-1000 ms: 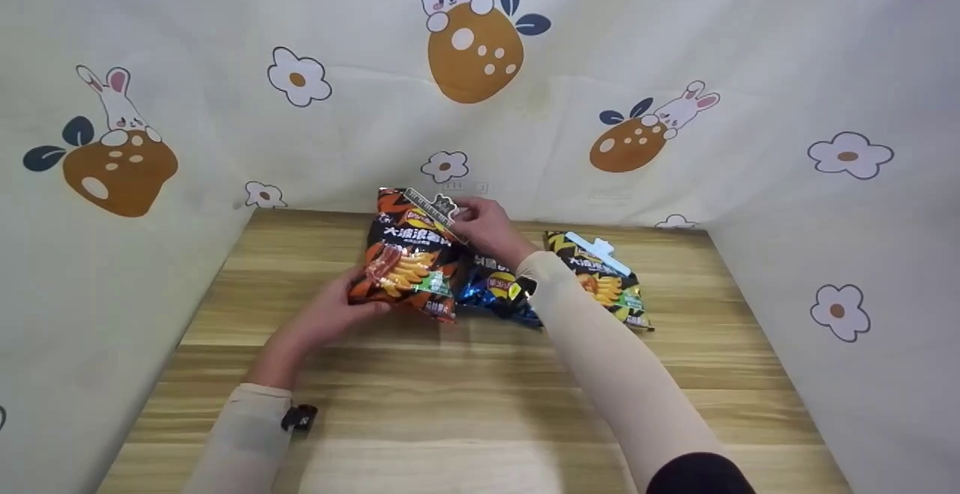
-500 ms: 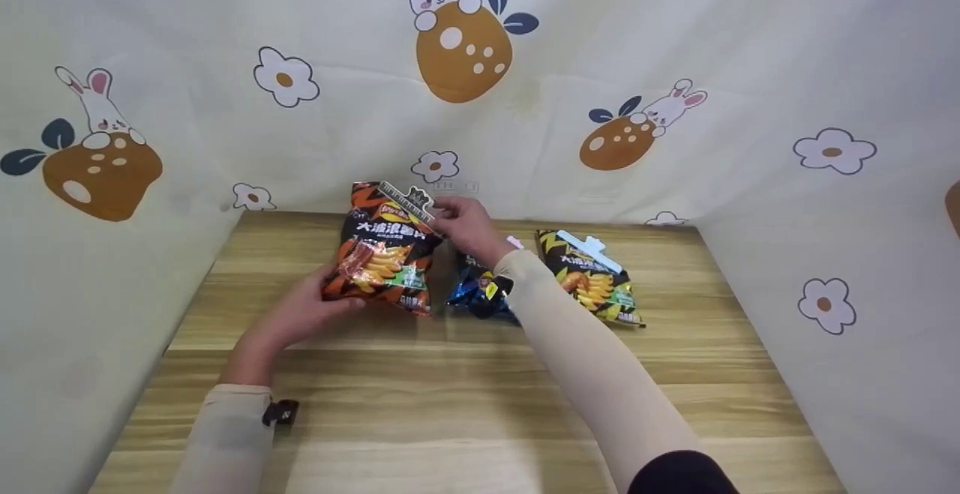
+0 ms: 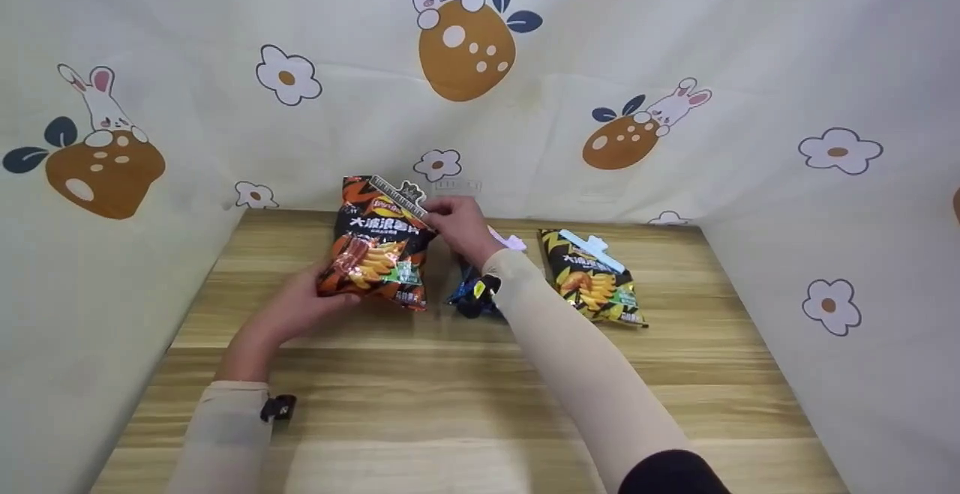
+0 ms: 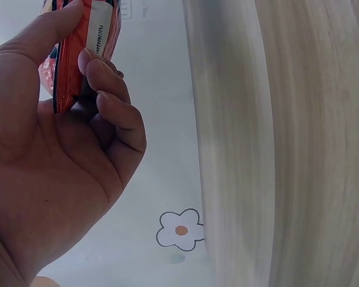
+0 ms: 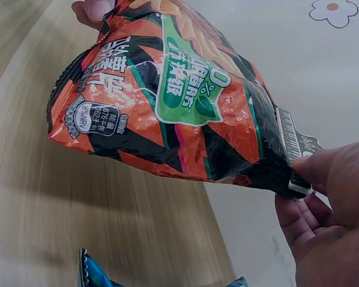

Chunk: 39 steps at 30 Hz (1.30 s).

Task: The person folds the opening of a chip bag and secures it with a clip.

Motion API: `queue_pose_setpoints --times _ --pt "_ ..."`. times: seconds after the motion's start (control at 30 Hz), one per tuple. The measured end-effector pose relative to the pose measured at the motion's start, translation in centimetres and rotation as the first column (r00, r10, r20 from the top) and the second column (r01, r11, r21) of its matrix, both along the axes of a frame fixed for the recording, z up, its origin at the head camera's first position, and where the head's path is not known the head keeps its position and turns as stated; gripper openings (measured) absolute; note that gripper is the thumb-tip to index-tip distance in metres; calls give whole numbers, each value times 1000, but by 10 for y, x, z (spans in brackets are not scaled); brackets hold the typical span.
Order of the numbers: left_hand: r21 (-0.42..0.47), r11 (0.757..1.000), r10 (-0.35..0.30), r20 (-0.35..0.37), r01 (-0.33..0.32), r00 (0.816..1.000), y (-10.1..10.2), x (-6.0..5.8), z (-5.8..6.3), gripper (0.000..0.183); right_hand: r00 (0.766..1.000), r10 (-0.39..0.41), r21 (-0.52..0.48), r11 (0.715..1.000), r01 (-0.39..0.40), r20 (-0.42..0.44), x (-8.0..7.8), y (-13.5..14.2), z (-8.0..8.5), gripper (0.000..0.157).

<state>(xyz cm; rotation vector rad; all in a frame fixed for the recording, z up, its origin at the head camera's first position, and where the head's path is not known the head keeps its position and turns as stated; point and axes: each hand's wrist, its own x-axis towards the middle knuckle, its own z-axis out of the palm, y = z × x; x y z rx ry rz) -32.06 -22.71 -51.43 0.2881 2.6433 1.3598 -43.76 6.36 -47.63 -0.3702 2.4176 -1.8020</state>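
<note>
An orange and black bag of potato chips is held up and tilted near the back of the table. A clip with a piano-key pattern lies across its top edge. My left hand grips the bag's lower left corner; in the left wrist view the thumb and curled fingers close round its orange bottom seam. At the upper right corner my right hand pinches the bag and the clip's end between thumb and fingers, as the right wrist view shows. The bag's underside is above the wood there.
A blue chip bag with a pink clip lies partly hidden behind my right wrist. Right of it lies a yellow and black chip bag with a light blue clip. Patterned cloth walls enclose the wooden table.
Both hands have carried the orange bag to the left, away from the blue bag, and slightly upward. The blue bag's pink clip has come into view. Both hands keep their hold.
</note>
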Motion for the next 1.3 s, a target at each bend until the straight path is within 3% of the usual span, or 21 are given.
queue_pose_setpoints --times 0.33,0.67,1.0,1.3 --pt "-26 1000 11 31 -10 999 -4 -1 0 98 1000 18 14 1000 -18 -8 -2 -5 -3 24" --pt "-81 996 -19 44 22 999 -5 -8 -14 86 997 74 200 977 -73 3 -1 -12 -23 25" --pt "-102 994 -25 85 34 996 0 -8 -19 69 994 104 292 950 -111 40 0 -19 -38 23" --pt "-142 989 -25 106 40 994 -2 -7 -22 71 978 120 345 922 -173 171 4 -25 -38 23"
